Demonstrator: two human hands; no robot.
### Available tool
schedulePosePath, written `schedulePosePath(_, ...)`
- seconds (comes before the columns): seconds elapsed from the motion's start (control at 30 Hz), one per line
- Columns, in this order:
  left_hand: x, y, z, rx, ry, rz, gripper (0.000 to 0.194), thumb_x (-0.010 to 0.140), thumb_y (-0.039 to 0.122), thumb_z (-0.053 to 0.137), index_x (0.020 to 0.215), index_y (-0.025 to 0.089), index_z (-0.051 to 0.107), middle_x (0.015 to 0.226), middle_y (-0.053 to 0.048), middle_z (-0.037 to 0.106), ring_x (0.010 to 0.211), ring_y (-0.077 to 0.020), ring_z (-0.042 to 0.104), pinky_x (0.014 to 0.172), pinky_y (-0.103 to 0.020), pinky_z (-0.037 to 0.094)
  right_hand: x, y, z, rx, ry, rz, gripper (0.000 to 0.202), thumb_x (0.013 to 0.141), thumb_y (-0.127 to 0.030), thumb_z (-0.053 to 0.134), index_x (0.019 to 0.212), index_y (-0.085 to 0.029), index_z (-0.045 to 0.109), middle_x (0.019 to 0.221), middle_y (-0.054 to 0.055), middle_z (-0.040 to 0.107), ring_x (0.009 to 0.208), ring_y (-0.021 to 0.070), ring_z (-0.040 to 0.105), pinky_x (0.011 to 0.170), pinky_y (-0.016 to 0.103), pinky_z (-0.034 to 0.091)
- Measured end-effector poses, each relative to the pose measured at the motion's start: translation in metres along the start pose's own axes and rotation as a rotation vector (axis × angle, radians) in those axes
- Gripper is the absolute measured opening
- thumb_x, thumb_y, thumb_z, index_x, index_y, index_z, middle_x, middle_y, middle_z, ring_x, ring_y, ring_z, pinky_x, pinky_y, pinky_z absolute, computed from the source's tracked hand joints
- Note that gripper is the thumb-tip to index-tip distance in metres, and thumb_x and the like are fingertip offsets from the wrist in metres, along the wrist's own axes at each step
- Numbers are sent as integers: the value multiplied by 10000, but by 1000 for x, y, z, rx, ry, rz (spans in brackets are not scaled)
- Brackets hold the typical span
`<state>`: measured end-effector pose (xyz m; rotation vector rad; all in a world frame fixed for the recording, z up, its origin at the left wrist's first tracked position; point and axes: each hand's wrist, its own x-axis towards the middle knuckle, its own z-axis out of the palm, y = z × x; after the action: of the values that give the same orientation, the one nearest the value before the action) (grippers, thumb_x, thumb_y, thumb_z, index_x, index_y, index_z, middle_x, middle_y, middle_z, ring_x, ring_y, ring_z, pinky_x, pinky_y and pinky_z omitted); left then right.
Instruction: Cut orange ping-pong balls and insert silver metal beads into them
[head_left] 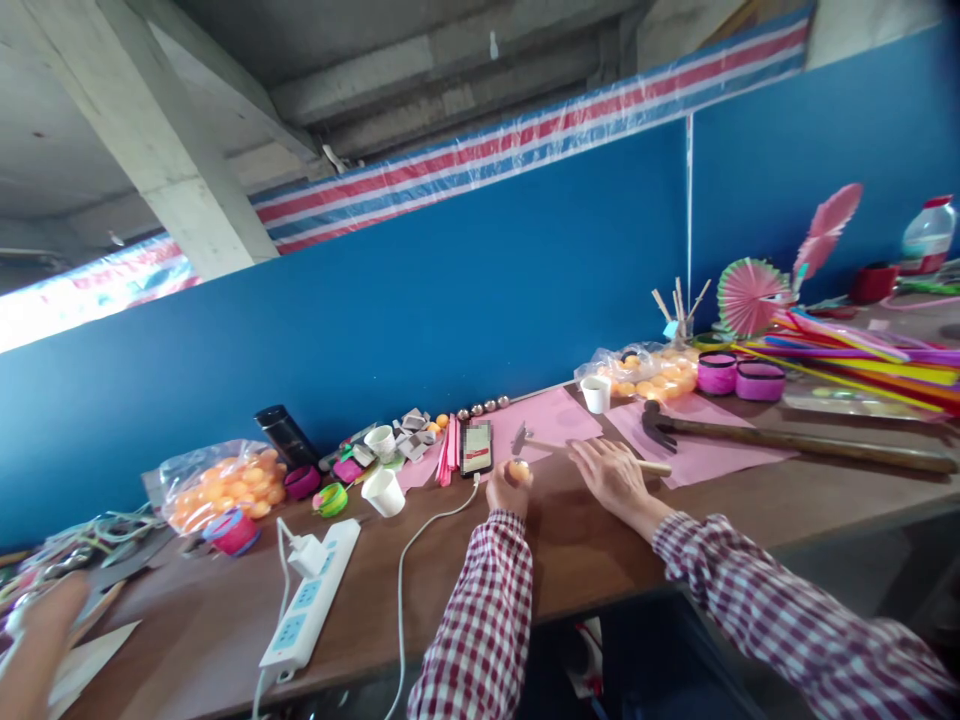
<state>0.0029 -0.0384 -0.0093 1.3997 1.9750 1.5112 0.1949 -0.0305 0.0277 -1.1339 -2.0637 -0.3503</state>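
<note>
My left hand (510, 487) is closed around a small orange ball (517, 470) near the table's front edge, just below a phone. To its right, my right hand (611, 475) lies over the wooden handle of a small hammer (547, 445), fingers stretched forward; whether it grips the handle is hard to make out. The small hammer's head points left, above my left hand, and the handle end shows right of my right hand. Pink paper (551, 415) lies beneath. A large claw hammer (750, 432) rests farther right.
A phone (476, 448) with a cable, white cups (384, 492) and a power strip (311, 600) stand left. Bags of orange balls (232, 490) lie at both sides. Coloured strips (862, 350) lie right. Another person's blurred hand (49, 630) is at the lower left.
</note>
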Motion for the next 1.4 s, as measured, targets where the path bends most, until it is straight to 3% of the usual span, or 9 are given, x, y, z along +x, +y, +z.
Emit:
schedulePosePath(0.17, -1, 5, -2, 15, -2, -29, 321, 556, 253, 660, 849, 147, 584, 791, -73, 645, 701, -169, 610, 638, -256, 459, 0, -1, 0, -1, -45, -14, 240, 873, -297, 365, 928, -216, 584, 768, 38, 632, 744, 137, 544, 681, 256, 274)
schedulePosePath(0.43, -2, 12, -9, 75, -18, -58, 328, 607, 328, 639, 882, 151, 614, 752, -69, 652, 671, -170, 599, 624, -263, 456, 0, 4, 0, 32, 23, 45, 277, 887, -308, 327, 994, -191, 554, 832, 60, 631, 793, 155, 539, 718, 258, 288)
schedulePosePath(0.67, -3, 14, -7, -74, -81, -100, 311, 701, 349, 563, 951, 165, 580, 667, -33, 635, 570, -124, 590, 546, -219, 452, 1, 0, -1, -6, -31, 4, 231, 874, -291, 363, 942, -218, 572, 790, 38, 631, 757, 144, 539, 686, 262, 268)
schedulePosePath(1.4, -2, 7, -2, -120, -107, -130, 324, 741, 456, 473, 814, 153, 559, 582, -28, 599, 486, -113, 562, 453, -201, 420, 1, -1, -2, -17, -18, 42, 231, 869, -298, 360, 921, -222, 572, 759, 29, 631, 716, 134, 539, 657, 253, 258)
